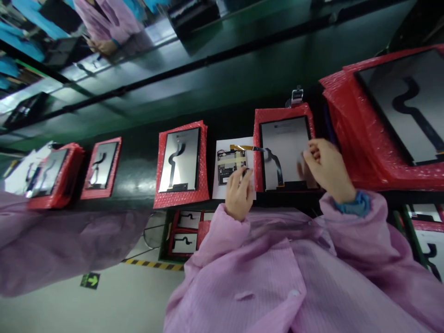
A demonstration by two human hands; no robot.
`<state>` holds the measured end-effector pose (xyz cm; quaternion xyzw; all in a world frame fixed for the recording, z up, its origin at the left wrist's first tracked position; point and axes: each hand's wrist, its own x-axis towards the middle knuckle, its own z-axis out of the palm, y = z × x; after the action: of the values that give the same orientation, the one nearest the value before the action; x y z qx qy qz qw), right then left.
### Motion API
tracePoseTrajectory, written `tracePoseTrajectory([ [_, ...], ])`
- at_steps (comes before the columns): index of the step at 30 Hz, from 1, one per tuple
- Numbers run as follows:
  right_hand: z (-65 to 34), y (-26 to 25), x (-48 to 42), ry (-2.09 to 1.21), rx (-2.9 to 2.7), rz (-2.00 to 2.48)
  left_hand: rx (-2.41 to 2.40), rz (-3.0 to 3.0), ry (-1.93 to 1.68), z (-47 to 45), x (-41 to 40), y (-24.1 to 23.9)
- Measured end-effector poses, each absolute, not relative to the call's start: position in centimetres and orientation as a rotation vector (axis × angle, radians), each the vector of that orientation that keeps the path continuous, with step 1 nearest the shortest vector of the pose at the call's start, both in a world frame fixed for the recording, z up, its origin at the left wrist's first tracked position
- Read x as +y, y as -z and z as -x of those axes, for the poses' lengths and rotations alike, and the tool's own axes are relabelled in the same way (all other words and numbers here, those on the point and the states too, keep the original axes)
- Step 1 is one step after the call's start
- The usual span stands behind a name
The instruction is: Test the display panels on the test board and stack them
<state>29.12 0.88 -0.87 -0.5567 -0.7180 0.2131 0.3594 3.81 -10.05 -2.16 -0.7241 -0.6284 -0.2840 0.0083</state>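
In the middle, an LCD panel (pixel 291 138) lies back up on red bubble wrap (pixel 257 152). Its black ribbon cable (pixel 276 169) bends leftward and ends in an orange strip (pixel 243 147) over a white sheet (pixel 220 190). On that sheet are a device's inner parts (pixel 224 164), printed or real I cannot tell. My left hand (pixel 239 194) rests over the sheet's lower right with fingers loosely bent and apart, apparently empty. My right hand (pixel 328 166) is closed at the panel's right edge, its fingertips pressed together; what they hold, if anything, I cannot make out.
A wrapped panel (pixel 182 157) lies to the left, with smaller-looking ones (pixel 104 164) beyond. On the right, a large panel (pixel 405 101) tops a red bubble-wrap stack. Behind stands a metal clip-like piece (pixel 297 95). A neighbour's sleeve (pixel 69 240) reaches in; another person (pixel 107 23) works opposite.
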Motion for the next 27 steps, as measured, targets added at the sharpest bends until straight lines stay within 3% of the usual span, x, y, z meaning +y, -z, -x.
tracePoseTrajectory([
  [7,-29.2,3.1,-5.7,-0.366,-1.783,1.538,-1.94,2.492,0.846,-7.5,-9.5,3.3],
  [12,-29.3,2.9,-5.3,-0.603,-1.547,1.584,-1.994,2.416,0.886,-9.5,-11.1,3.7],
  [16,-30.2,0.2,-6.2,-0.864,-1.367,1.567,-2.051,2.424,0.922,-9.8,-12.1,2.8],
  [20,-28.8,-4.7,-7.6,-0.89,-1.39,1.355,-2.206,2.532,1.03,-7.8,-10.5,0.4],
  [22,-27.2,-6.8,-7.9,-0.92,-1.489,1.183,-2.291,2.489,1.296,-7.0,-9.1,-1.2],
  [27,-23.2,-6.7,-7.6,-1.193,-1.644,0.79,-2.346,2.075,2.527,-7.1,-6.9,-4.9],
])
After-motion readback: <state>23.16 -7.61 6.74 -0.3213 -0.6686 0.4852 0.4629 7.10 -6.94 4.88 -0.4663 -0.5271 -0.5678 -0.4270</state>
